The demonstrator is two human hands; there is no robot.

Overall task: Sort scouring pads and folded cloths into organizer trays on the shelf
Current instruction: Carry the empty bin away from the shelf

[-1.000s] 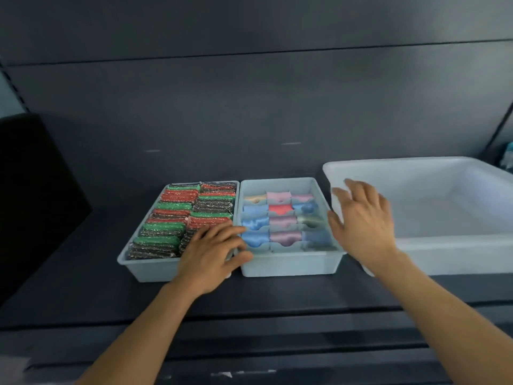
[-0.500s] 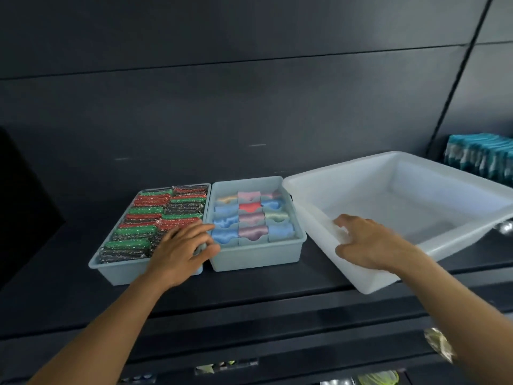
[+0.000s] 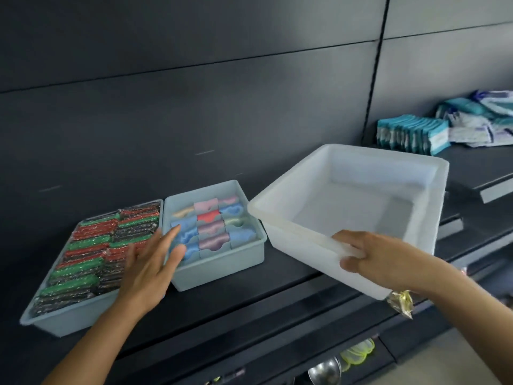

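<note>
White plastic bin (image 3: 299, 245) sits right of the cloth tray (image 3: 222, 262), just beside it. It's tilted, and its near corner hangs past the shelf (image 3: 249, 287) edge. We see nothing inside it.

Why it's held that way, as we read it: the stock is already sorted, so the bin is surplus and gets carried one-handed by its near rim.

- Folded cloths (image 3: 211, 226) stand in the cloth tray's divider cells, and every cell we can see is filled.
- Scouring pads (image 3: 91, 254), green, red and dark, are packed in rows in the pad tray (image 3: 63, 323), which touches the cloth tray's left side.
- Right hand (image 3: 380, 257) grips the bin's near rim, fingers curled over into the bin and thumb on the outer wall. The forearm comes in from lower right.
- Left hand (image 3: 150, 265) is flat with fingers straight and spread, holding nothing. It's over the seam between the pad tray and the cloth tray. We can't tell whether it touches them.

Our guess is the flat hand steadies or squares the two trays.

Teal packets (image 3: 410, 134) are stacked far right of the cloth tray.
</note>
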